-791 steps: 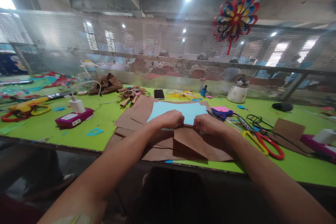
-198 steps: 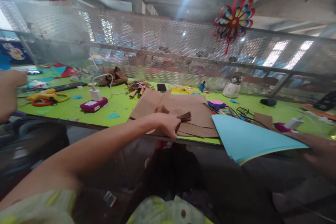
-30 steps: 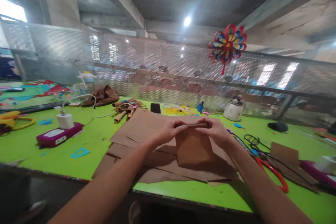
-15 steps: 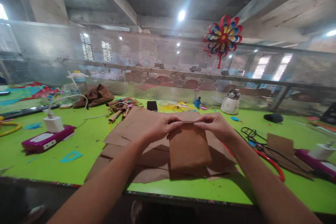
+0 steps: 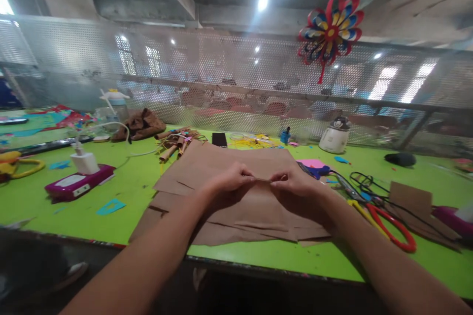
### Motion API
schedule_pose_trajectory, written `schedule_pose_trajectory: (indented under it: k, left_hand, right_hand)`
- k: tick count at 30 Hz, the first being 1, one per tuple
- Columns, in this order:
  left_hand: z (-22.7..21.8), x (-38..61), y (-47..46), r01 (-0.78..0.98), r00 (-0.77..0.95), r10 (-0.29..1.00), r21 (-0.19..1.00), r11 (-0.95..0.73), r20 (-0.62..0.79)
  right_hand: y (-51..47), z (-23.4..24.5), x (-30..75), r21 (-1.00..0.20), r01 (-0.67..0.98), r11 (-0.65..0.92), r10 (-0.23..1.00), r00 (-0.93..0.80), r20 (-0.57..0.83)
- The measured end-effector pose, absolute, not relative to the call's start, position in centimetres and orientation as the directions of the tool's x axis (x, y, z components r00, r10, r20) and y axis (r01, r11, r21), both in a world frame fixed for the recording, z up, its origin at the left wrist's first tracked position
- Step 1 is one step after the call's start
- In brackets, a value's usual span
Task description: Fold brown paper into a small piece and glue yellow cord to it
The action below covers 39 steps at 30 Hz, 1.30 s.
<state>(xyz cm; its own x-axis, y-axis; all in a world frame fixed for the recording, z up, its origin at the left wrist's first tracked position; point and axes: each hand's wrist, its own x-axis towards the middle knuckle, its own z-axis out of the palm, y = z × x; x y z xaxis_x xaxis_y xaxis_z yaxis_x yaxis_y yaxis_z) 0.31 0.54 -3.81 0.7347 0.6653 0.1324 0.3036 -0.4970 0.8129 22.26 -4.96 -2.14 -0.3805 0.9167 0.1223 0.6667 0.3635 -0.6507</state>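
A pile of brown paper sheets [image 5: 207, 167] lies spread on the green table [image 5: 140, 187] in front of me. My left hand [image 5: 231, 182] and my right hand [image 5: 293, 184] meet over the middle of the pile, each pinching an end of a small piece of brown paper [image 5: 263, 180] that I see nearly edge-on between my fingertips. Both hands are closed in a pinch, low over the sheets.
Red-and-yellow scissors [image 5: 384, 214] and black cables [image 5: 364, 179] lie right of the pile. A magenta box with a white charger [image 5: 79, 179] sits at the left. Paper rolls [image 5: 173, 142], a phone [image 5: 219, 139] and a white pot [image 5: 334, 135] stand near the mesh fence. A paper pinwheel [image 5: 330, 24] hangs above.
The brown piece, held up and facing me half a second ago, is now lowered and tilted flat, so only its edge shows. Both hands have dropped closer to the pile.
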Motion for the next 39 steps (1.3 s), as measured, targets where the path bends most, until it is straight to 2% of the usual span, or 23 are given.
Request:
schedule_pose_trajectory:
  k: [4,9,16,23,32,39]
  left_hand:
    - [-4.0,0.4,1.1,0.37,0.739,0.659,0.734,-0.57,0.14]
    - [-3.9,0.5,1.1,0.416,0.759,0.64,0.666,-0.619,0.121]
    - [-3.8,0.9,0.8,0.488,0.741,0.648,0.523,-0.699,0.175]
    - [-3.1,0.9,-0.3,0.497,0.745,0.634,0.46,-0.736,0.207]
    - [-2.3,0.9,-0.3,0.564,0.781,0.62,0.344,-0.751,0.072]
    - [-2.1,0.4,-1.0,0.575,0.786,0.616,0.306,-0.759,0.048]
  right_hand:
    - [-4.5,-3.1,21.4,-0.541,0.697,0.47,0.873,-0.457,0.169]
    - [-3.8,-4.3,21.2,-0.477,0.705,0.525,0.847,-0.484,0.218]
    - [-3.2,-5.3,20.7,-0.363,0.729,0.58,0.814,-0.511,0.276]
    - [-3.9,-4.4,20.2,-0.306,0.766,0.566,0.824,-0.516,0.234]
    - [-4.0,-4.2,20.7,-0.223,0.843,0.49,0.872,-0.465,0.156]
    - [-4.4,-3.9,21.3,-0.195,0.859,0.473,0.881,-0.463,0.097]
